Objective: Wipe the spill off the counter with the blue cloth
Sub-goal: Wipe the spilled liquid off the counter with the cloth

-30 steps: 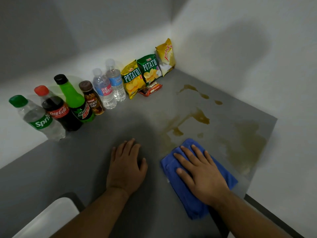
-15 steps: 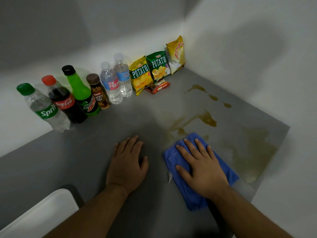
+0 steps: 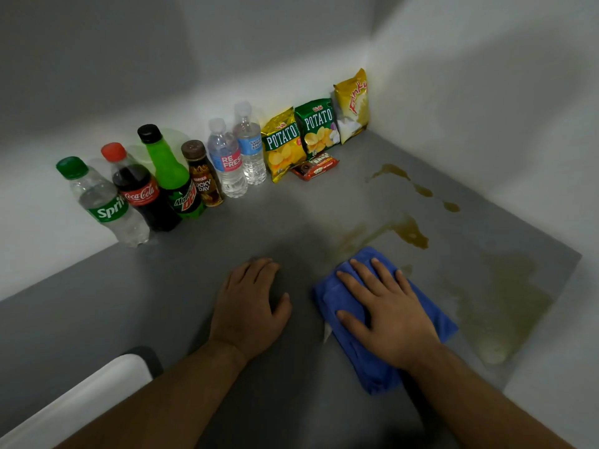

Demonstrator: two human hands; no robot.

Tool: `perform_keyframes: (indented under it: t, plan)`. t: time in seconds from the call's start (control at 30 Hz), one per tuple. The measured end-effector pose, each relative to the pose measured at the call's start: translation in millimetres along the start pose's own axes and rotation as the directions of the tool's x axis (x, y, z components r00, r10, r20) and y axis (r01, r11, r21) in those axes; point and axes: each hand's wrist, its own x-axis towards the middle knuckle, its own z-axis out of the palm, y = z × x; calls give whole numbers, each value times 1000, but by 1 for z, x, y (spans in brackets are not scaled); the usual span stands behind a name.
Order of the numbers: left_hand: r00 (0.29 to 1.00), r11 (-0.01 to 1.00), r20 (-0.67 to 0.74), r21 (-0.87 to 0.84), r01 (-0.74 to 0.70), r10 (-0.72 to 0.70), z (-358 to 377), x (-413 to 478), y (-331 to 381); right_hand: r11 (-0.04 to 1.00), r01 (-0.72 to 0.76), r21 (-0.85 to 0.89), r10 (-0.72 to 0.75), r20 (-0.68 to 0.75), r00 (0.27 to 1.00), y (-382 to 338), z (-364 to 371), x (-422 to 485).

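Along your back wall stand six bottles (image 3: 168,176), then three chip bags (image 3: 319,124) and one red snack packet (image 3: 316,166). Your left hand (image 3: 249,306) lies flat, fingers relaxed, on the grey counter (image 3: 97,303). Beside it, your right hand (image 3: 385,312) presses one blue cloth (image 3: 431,315) with straight fingers, at the near edge of the brown spill (image 3: 411,234).

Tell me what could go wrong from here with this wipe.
1. The spill spreads far beyond the folded blue cloth under the right hand, so one pass may only smear it thinner.
2. The wide smear seems to run close to the right edge of the counter. A stroke that way could push liquid over.
3. A stroke toward the back might carry liquid to the snack packet.
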Motion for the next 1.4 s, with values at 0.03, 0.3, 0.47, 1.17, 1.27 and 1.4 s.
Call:
perform_keyframes:
  t: [0.03, 0.3, 0.47, 1.17, 1.27, 1.4]
  plan:
    - [1000, 1000, -8, -6, 2, -3, -2, 4, -2, 999, -33, -12, 33, 3, 999, -2, -3, 9]
    - [998, 996, -27, 69, 62, -60, -2, 20, -15, 999, 52, 11, -52, 6, 999, -45, 2, 29]
    - [997, 997, -52, 47, 62, -59, -2, 20, -17, 991, 136, 16, -136, 12, 991, -19, 1, 10]
    - [998, 998, -42, 34, 54, -53, 2, 22, -19, 998, -51, -37, 52, 13, 999, -34, -10, 78]
    - [998, 998, -21, 27, 60, -59, 1, 23, -20, 999, -25, -36, 25, 19, 999, -56, -7, 87]
    - [997, 998, -37, -22, 64, -65, -4, 25, -25, 990, 142, 23, -142, 23, 990, -40, -3, 69]
